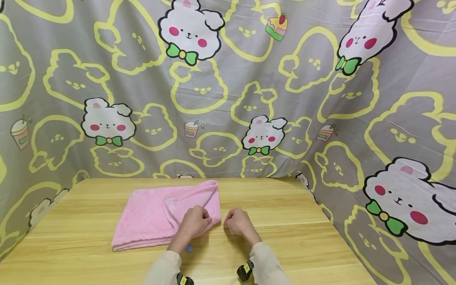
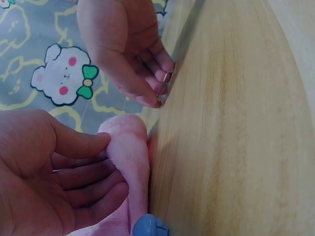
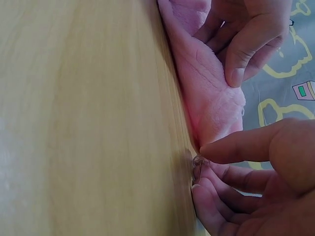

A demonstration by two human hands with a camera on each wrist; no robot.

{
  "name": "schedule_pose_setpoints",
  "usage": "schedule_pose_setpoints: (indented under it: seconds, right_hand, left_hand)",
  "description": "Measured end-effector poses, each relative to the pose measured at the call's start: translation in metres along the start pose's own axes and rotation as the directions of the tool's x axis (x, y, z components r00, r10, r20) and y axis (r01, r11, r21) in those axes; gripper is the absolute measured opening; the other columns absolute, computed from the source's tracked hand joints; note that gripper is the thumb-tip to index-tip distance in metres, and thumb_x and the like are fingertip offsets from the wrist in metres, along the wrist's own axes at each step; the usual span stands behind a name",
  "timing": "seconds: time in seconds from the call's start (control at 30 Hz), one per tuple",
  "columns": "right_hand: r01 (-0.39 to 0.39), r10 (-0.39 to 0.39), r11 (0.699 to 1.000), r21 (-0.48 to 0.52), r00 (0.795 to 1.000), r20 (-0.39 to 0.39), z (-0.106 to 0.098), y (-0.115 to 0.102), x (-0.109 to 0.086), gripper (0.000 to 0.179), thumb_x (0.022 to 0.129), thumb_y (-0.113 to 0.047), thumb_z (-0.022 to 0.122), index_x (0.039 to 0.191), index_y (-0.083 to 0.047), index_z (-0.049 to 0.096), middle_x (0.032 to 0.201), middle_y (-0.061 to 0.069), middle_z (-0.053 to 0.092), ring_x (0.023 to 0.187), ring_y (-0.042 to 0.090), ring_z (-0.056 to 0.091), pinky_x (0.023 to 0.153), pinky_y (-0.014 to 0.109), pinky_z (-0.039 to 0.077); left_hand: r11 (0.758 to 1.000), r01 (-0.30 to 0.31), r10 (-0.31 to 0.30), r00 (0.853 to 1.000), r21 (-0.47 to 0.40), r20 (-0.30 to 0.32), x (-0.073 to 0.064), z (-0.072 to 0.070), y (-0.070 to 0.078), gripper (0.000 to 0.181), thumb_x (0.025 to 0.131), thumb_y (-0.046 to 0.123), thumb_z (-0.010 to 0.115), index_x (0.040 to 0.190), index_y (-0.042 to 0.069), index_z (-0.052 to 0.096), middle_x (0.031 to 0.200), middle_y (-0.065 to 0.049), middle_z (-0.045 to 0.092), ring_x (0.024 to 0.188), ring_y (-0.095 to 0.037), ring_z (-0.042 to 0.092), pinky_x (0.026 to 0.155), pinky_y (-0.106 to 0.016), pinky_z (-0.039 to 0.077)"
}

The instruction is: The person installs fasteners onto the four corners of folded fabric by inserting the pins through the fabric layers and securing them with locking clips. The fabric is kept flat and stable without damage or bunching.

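A folded pink fleece blanket [image 1: 149, 213] lies on the table, one flap turned back across its right part. My left hand [image 1: 194, 222] pinches the blanket's near right edge; in the left wrist view the thumb presses the pink fold [image 2: 129, 157] against the fingers. Just right of the blanket, my right hand [image 1: 239, 222] holds a small clear piece with a thin metal pin [image 3: 199, 164] between thumb and fingers, low over the wood and close to the fabric. A small blue plastic piece [image 2: 150, 226] sits by the blanket near my left wrist.
The wooden table [image 1: 285, 245] runs back to a grey curtain [image 1: 213, 99] printed with rabbits and yellow outlines. The curtain also hangs along the left and right sides. Black wrist cameras [image 1: 245, 270] are strapped over both sleeves.
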State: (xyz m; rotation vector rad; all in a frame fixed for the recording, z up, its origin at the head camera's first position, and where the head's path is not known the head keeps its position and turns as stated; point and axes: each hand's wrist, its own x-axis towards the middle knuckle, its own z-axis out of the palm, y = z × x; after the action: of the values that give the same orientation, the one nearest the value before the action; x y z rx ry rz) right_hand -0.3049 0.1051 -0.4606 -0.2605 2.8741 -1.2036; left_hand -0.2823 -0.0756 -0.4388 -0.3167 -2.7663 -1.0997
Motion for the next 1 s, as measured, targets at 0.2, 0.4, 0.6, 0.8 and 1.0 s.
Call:
schedule_pose_setpoints:
  seconds: [0.2, 0.4, 0.6, 0.8, 1.0]
  right_hand:
    - [0.009, -0.009, 1.000, 0.007, 1.000, 0.017, -0.0015, -0.0009, -0.0007, 0.011, 0.074, 0.000, 0.073, 0.068, -0.007, 0.068, 0.061, -0.001, 0.060, 0.055, 0.013, 0.050, 0.050, 0.024, 0.038]
    - [-0.004, 0.006, 0.999, -0.032, 0.999, 0.047, -0.0015, -0.0012, -0.0009, 0.015, 0.070, -0.004, 0.078, 0.065, -0.009, 0.065, 0.061, -0.003, 0.058, 0.056, 0.012, 0.050, 0.050, 0.023, 0.039]
    - [-0.010, 0.013, 0.999, -0.046, 0.998, 0.056, -0.0011, -0.0006, -0.0027, 0.026, 0.072, -0.006, 0.078, 0.059, -0.012, 0.056, 0.054, -0.006, 0.049, 0.051, 0.010, 0.044, 0.048, 0.023, 0.034]
    - [0.006, -0.004, 0.999, -0.049, 0.999, 0.043, -0.0047, -0.0009, -0.0023, 0.016, 0.078, -0.006, 0.069, 0.064, -0.009, 0.061, 0.060, -0.003, 0.053, 0.056, 0.012, 0.047, 0.052, 0.025, 0.038]
    - [-0.004, -0.005, 0.995, 0.098, 0.997, 0.083, -0.0076, -0.0008, 0.0010, 0.010, 0.083, -0.007, 0.066, 0.082, -0.001, 0.074, 0.071, 0.002, 0.063, 0.064, 0.013, 0.052, 0.058, 0.026, 0.042]
  left_hand:
    - [1.000, -0.001, 0.001, 1.000, 0.001, 0.003, 0.0009, 0.0008, -0.0008, 0.019, 0.086, 0.007, 0.073, 0.067, 0.007, 0.070, 0.064, 0.001, 0.064, 0.060, -0.014, 0.053, 0.059, -0.031, 0.045]
    - [1.000, 0.004, -0.004, 1.000, 0.000, 0.002, 0.0004, 0.0010, -0.0002, 0.019, 0.085, 0.006, 0.073, 0.067, 0.007, 0.071, 0.064, 0.001, 0.065, 0.061, -0.014, 0.054, 0.060, -0.031, 0.045]
    - [1.000, 0.002, -0.002, 1.000, -0.011, 0.003, -0.0002, 0.0005, 0.0006, 0.019, 0.085, 0.005, 0.072, 0.066, 0.006, 0.070, 0.063, 0.001, 0.064, 0.060, -0.014, 0.053, 0.058, -0.030, 0.044]
    - [1.000, 0.002, -0.002, 1.000, -0.011, 0.007, -0.0003, -0.0002, 0.0007, 0.017, 0.085, 0.005, 0.072, 0.068, 0.006, 0.072, 0.065, 0.000, 0.066, 0.061, -0.014, 0.054, 0.060, -0.031, 0.047]
    - [1.000, -0.005, 0.005, 1.000, -0.012, 0.003, -0.0009, -0.0012, 0.0009, 0.018, 0.086, 0.006, 0.072, 0.068, 0.006, 0.070, 0.064, 0.001, 0.064, 0.060, -0.014, 0.053, 0.060, -0.031, 0.045]
